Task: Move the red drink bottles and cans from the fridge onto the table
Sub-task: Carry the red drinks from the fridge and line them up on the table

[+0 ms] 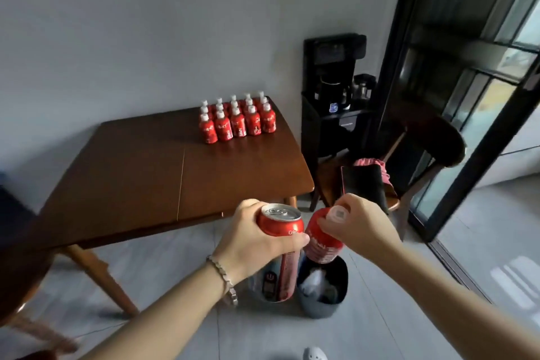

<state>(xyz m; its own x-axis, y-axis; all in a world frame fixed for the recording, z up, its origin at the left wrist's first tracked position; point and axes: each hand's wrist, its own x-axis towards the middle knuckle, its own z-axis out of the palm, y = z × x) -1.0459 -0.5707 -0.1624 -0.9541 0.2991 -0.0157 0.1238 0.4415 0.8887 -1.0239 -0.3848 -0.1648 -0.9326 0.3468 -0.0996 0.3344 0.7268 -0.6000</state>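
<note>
My left hand (251, 240) grips a tall red can (285, 245) around its upper part, silver top facing up. My right hand (359, 228) holds a red bottle (321, 242) with a white cap, fingers curled over the cap and neck. Can and bottle hang side by side above the floor, just in front of the near right corner of the brown wooden table (146, 178). Several red bottles (238, 121) with white caps stand in tidy rows at the table's far right corner by the wall.
A grey bin (324, 298) with rubbish sits on the floor below my hands. A wooden chair (409, 161) with a dark item and pink cloth stands right of the table. A black drinks stand (336, 102) is against the wall, and a dark-framed glass door (473, 102) lies right.
</note>
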